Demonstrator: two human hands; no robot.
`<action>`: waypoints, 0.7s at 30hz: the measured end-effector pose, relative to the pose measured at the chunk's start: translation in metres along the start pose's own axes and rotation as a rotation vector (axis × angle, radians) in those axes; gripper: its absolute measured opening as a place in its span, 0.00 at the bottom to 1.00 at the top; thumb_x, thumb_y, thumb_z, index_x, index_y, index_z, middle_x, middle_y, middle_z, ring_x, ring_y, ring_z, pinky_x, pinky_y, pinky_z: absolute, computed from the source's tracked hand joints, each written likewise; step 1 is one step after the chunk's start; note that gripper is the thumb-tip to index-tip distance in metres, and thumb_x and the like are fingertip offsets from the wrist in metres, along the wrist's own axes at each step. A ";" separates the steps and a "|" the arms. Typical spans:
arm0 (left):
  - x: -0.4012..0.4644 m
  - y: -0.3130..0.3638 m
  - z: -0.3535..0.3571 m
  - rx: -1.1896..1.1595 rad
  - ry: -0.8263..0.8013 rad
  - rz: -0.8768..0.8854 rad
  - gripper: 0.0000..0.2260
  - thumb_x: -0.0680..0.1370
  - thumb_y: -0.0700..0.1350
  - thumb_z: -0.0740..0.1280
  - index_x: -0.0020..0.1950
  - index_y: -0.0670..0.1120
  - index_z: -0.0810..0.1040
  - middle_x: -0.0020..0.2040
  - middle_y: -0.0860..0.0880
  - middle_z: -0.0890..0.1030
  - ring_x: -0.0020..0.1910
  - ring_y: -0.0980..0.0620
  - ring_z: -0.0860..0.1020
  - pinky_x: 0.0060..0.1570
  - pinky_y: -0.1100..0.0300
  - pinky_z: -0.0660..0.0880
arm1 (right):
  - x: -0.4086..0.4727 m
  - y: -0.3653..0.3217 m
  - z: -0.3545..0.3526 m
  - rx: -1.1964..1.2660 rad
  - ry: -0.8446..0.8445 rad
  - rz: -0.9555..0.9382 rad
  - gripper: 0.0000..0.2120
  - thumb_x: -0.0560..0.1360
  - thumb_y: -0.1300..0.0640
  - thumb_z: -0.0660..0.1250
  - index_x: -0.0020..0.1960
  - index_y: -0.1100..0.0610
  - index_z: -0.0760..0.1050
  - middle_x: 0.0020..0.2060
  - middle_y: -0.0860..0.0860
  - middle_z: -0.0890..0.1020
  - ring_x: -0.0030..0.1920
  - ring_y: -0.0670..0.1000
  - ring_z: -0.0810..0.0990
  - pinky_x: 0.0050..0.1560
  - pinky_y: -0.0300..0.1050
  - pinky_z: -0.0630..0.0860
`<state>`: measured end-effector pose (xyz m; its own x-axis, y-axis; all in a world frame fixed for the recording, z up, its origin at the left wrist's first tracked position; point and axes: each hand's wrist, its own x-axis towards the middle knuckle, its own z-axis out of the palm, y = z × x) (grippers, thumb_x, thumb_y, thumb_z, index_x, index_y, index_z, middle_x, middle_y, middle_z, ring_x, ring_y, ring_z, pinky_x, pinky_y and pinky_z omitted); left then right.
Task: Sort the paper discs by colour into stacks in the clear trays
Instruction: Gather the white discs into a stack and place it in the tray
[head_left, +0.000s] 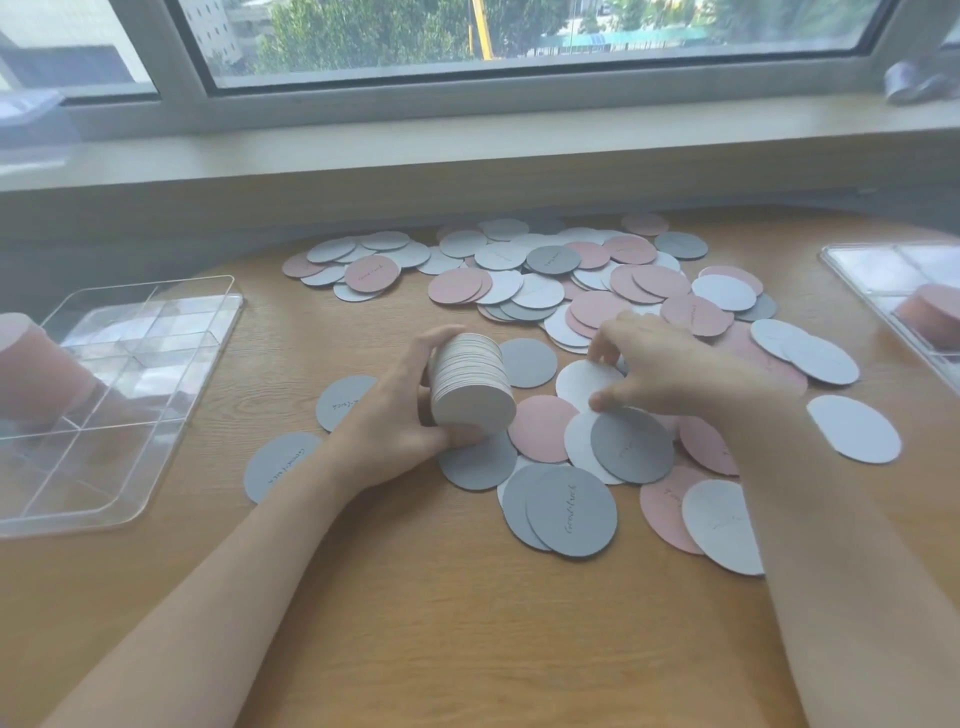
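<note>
Left hand (400, 415) grips a thick stack of white discs (470, 387), tilted on edge, table centre. Right hand (660, 364) pinches one white disc (582, 379) at 3 o'clock of the stack. Loose pink, grey and white discs (561, 280) spread from 12 to 4 o'clock. Clear trays: left tray (119, 395) at 9 o'clock, right tray (893, 291) at 2 o'clock, each holding a pink stack (31, 374).

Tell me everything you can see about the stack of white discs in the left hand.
The thick stack of white paper discs is tipped on its side, its flat round face toward the camera and layered edges showing on top. The left hand grips it just above the wooden table, over a grey disc.
</note>
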<state>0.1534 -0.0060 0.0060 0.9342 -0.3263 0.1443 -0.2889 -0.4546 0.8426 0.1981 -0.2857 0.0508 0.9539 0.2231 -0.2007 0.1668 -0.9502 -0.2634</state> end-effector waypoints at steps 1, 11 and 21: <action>0.000 0.000 0.000 -0.011 -0.001 -0.008 0.41 0.70 0.44 0.80 0.73 0.64 0.60 0.64 0.55 0.76 0.51 0.52 0.84 0.57 0.53 0.79 | -0.002 -0.001 -0.001 0.062 0.009 0.009 0.19 0.70 0.46 0.75 0.55 0.45 0.69 0.50 0.43 0.71 0.57 0.52 0.70 0.53 0.50 0.71; -0.002 0.004 -0.003 -0.054 -0.027 0.004 0.41 0.69 0.41 0.80 0.74 0.60 0.62 0.61 0.60 0.77 0.58 0.58 0.80 0.56 0.63 0.78 | -0.001 -0.029 0.009 0.569 0.592 -0.139 0.07 0.76 0.59 0.69 0.50 0.51 0.74 0.44 0.49 0.81 0.43 0.47 0.78 0.47 0.38 0.74; 0.003 -0.004 -0.002 0.158 -0.085 -0.008 0.53 0.70 0.58 0.77 0.82 0.57 0.42 0.74 0.68 0.62 0.70 0.69 0.65 0.66 0.70 0.64 | 0.001 -0.059 0.039 0.700 0.135 -0.364 0.15 0.81 0.47 0.62 0.67 0.47 0.74 0.58 0.44 0.81 0.58 0.44 0.79 0.63 0.50 0.74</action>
<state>0.1574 -0.0032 0.0045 0.9177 -0.3876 0.0877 -0.3167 -0.5801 0.7504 0.1795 -0.2208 0.0294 0.8992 0.4218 0.1161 0.3208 -0.4553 -0.8305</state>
